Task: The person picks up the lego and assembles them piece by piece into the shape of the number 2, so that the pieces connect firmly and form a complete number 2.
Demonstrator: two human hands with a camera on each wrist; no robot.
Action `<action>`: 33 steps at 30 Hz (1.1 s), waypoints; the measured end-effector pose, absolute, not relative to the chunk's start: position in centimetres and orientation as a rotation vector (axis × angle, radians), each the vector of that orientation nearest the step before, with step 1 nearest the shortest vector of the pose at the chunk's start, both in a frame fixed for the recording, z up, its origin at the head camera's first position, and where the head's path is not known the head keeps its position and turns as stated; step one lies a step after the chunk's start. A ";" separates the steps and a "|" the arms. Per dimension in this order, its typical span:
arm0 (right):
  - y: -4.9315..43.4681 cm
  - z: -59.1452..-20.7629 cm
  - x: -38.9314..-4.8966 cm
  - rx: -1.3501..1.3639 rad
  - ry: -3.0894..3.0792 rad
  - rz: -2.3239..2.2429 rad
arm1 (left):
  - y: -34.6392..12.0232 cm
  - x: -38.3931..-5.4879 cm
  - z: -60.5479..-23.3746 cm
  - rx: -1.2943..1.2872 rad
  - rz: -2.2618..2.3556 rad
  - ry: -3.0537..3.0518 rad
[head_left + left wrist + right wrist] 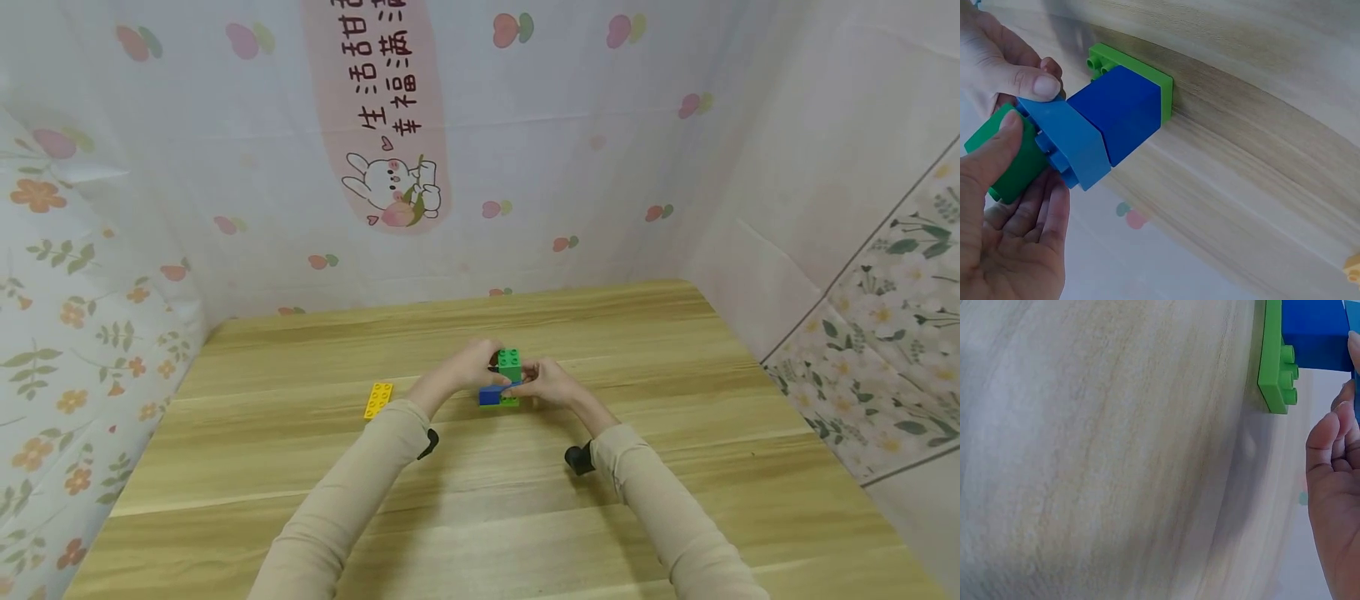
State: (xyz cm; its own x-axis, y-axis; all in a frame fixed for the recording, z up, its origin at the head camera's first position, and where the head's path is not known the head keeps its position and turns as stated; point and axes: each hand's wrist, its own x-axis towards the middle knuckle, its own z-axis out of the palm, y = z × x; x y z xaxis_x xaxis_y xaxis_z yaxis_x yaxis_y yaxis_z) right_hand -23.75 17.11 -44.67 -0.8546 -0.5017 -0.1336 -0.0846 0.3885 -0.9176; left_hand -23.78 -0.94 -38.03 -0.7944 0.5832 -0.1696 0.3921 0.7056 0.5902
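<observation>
Green brick (509,364) sits just below the centre of the head view, gripped by the person's left hand (474,364), the thumb laid across its side. It's joined to a light blue brick (1075,134), which the right hand (550,383) holds with the thumb pressed on it. Below comes a dark blue brick (1119,112) on a lime plate (1270,369); whether the two blues are fully pressed together, I can't tell. Left of centre, a yellow brick (378,400) lies on the table (487,525).
</observation>
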 end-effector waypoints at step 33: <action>16.8 -44.0 -24.3 -0.587 2.244 -1.459 | -0.2 -23.9 -36.9 0.793 0.546 2.622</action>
